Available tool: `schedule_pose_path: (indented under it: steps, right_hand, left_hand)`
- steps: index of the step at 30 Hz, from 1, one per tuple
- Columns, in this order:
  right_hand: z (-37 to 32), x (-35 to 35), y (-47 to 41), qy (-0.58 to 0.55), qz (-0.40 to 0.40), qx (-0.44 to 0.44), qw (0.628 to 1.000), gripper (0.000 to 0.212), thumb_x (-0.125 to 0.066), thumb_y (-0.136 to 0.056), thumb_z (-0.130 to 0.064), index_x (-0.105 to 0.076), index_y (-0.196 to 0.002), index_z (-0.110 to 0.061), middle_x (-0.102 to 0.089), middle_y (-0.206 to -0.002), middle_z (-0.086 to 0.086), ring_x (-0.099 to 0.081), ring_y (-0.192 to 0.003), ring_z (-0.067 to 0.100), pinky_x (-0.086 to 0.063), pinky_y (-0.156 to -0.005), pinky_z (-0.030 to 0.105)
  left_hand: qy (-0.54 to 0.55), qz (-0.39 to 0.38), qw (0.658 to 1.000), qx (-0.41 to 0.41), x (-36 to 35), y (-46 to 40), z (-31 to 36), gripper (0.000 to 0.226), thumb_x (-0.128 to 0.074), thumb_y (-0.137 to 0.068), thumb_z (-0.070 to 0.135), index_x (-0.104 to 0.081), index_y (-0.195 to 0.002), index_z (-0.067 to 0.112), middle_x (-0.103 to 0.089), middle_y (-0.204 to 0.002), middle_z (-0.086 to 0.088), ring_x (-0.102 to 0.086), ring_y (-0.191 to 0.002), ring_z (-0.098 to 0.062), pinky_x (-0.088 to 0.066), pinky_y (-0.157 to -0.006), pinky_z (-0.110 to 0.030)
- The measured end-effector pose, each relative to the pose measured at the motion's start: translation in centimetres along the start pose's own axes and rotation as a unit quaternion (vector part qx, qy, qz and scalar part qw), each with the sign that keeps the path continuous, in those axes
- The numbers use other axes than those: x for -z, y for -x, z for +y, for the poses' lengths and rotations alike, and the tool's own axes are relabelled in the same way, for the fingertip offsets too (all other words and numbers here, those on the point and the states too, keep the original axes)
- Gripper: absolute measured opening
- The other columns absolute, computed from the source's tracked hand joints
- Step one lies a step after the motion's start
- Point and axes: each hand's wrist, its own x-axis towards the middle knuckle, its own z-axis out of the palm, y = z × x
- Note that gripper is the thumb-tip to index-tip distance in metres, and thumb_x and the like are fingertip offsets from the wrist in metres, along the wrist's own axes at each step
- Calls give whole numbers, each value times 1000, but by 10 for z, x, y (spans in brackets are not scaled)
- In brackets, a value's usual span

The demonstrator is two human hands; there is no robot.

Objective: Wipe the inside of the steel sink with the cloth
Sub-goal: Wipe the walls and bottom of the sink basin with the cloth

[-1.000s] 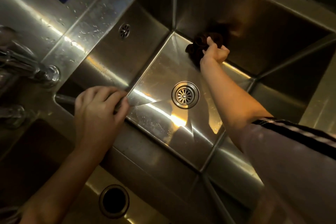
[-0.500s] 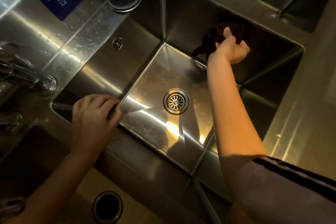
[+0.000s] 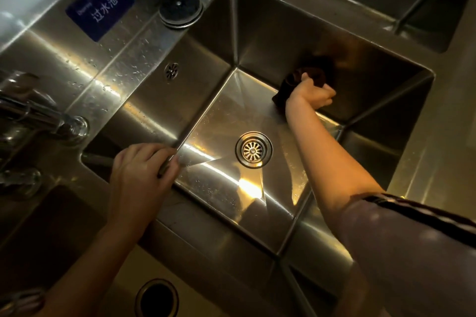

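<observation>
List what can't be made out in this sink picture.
Head view, the only one:
- Cloth: dark, bunched in shadow against the sink wall; the right hand covers part.
- Left hand fingertips: curled over the sink rim, out of sight.
- Faucet: blurred, cut by the left edge.
- Blue sign: small print too small to read.

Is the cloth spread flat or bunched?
Bunched. The dark cloth is crumpled in the right hand, whose fingers curl round it, pressed near the foot of the sink's far wall.

Glossy brushed-steel sink [image 3: 159,100], wet-speckled; dark, matt, soft cloth [image 3: 288,85].
</observation>
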Motion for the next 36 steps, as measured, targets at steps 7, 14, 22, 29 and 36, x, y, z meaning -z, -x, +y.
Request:
schedule_pose_path:
  steps: [7, 14, 22, 29, 36]
  right_hand:
    - [41, 0, -31, 149, 40, -51, 987, 53, -77, -75, -24, -49, -120, -12, -48, -130, 11, -56, -113, 36, -46, -92, 40]
    - [7, 7, -19, 85, 54, -55, 993, 47, -76, -77, -16, -53, -118, -12, -49, -129, 9, -57, -111, 32, -46, -90, 35]
    - [-77, 46, 20, -148, -16, 4, 989, 39, -63, -85, -4, -47, -118, -19, -58, -121, 7, -63, -102, 16, -58, -84, 34]
    - [-69, 51, 23, -175, -38, 28, 984, 41, -69, -82, -8, -48, -115, -18, -48, -128, 6, -57, -113, 21, -57, -89, 37]
    - [-2, 33, -18, -33, 14, -49, 998, 43, -68, -81, -4, -48, -117, -13, -49, -128, 9, -57, -113, 28, -45, -101, 36]
  left_hand:
    - [-1, 5, 1000, -20, -1, -1, -2, 28, -52, -87, 28, -75, -93, 12, -70, -98, -5, -61, -93, -27, -42, -87, -44]
    - [-9, 0, 1000, -18, 1, -2, 1, 30, -51, -87, 27, -76, -91, 11, -70, -98, -7, -62, -93, -29, -42, -87, -46]
    - [-14, -4, 1000, -16, 0, -2, 0, 31, -51, -87, 31, -74, -94, 12, -71, -96, -5, -61, -92, -26, -42, -88, -45]
    - [-6, -22, 999, -24, 1, 1, -1, 34, -49, -87, 34, -73, -100, 14, -70, -99, -3, -59, -97, -24, -37, -93, -44]
    - [11, 0, 999, -36, 4, 0, 4, 31, -51, -87, 30, -75, -93, 11, -70, -98, -6, -61, -95, -28, -39, -92, -46]
